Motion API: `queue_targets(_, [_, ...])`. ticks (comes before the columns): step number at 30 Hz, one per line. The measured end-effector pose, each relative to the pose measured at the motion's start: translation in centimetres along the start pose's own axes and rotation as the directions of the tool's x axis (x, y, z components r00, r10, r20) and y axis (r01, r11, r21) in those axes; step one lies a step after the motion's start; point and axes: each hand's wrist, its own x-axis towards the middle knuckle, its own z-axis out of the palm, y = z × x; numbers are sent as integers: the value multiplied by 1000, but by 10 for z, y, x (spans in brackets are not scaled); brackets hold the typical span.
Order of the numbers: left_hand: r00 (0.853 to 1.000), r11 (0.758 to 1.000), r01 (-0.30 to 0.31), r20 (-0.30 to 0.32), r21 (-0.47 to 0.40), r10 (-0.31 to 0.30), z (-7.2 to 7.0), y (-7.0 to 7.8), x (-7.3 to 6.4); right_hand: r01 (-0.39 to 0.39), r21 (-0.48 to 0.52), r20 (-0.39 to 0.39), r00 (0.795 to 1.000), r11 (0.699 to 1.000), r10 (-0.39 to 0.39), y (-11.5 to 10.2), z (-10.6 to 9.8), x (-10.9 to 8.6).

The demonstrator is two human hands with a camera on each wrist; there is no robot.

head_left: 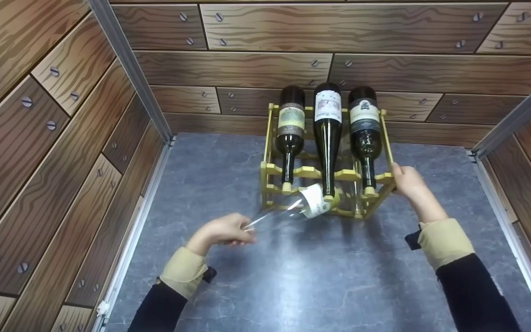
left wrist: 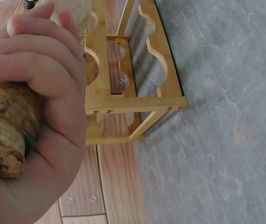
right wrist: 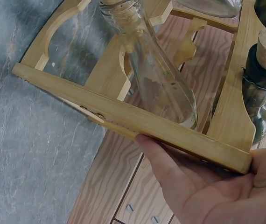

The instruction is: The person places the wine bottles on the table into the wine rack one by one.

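Observation:
My left hand (head_left: 228,229) grips a clear glass bottle (head_left: 314,201) by its neck. That bottle is tilted, its white-labelled body at the front of the wooden wine rack (head_left: 309,172). In the left wrist view, a cork (left wrist: 4,149) shows in the bottle's mouth inside the curled fingers. My right hand (head_left: 409,183) holds the rack's right front upright, thumb and fingers on either side of it. Three dark wine bottles (head_left: 327,110) lie along the top tier with corked necks forward. Another clear corked bottle (right wrist: 163,88) lies in the lower tier at the right.
The rack stands on a grey marbled floor (head_left: 293,276), close to the wood-patterned back wall (head_left: 265,27). Wood-patterned panels (head_left: 76,138) rise on the left and right, with metal strips (head_left: 132,64) along the corners.

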Motion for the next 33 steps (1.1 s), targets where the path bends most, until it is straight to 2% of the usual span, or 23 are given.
queue_targets(5, [999, 999, 16, -29, -40, -17, 3, -1, -2, 0, -8, -5, 1000, 1000, 0, 0, -1, 0])
queue_targets(11, [998, 998, 3, -54, -69, -7, 8, 0, 4, -4, -19, -10, 1000, 1000, 4, 0, -2, 0])
queue_targets(18, [997, 997, 15, -75, -70, -21, 21, 1, 8, -7, -47, -1, 1000, 999, 7, -2, 0, 0])
queue_targets(22, [997, 991, 27, -72, -130, -37, 36, 3, 10, -11, -37, 7, 1000, 999, 11, -1, 1, 0])
queue_targets(26, [996, 976, 21, -84, -215, -40, 53, 5, 20, -4, -25, -4, 1000, 1000, 4, 0, 2, 2])
queue_targets(29, [993, 959, 5, -111, -285, -38, 68, 7, 29, -1, -32, -16, 1000, 999, 0, 0, 2, 2])
queue_targets(33, [986, 921, -28, -163, -388, -39, 90, 10, 45, -5, -40, -26, 1000, 999, 4, 0, 3, 2])
